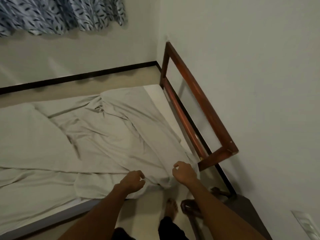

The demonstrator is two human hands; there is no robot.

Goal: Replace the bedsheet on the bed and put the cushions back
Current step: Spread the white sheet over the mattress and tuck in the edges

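A crumpled pale grey bedsheet (107, 135) lies spread over the mattress (156, 94), whose bare white edge shows along the headboard side. My left hand (133, 181) hovers with loosely curled fingers over the sheet's near corner. My right hand (184, 172) is beside it, fingers curled over the bunched sheet near the headboard post; whether either hand actually holds cloth is unclear. No cushions are in view.
A brown wooden headboard (194, 99) runs along the right wall. A strip of floor (72, 87) lies beyond the bed, below a blue leaf-patterned curtain (60, 14). My bare foot (170, 209) stands by the bed's near corner, next to a dark wooden piece (190, 207).
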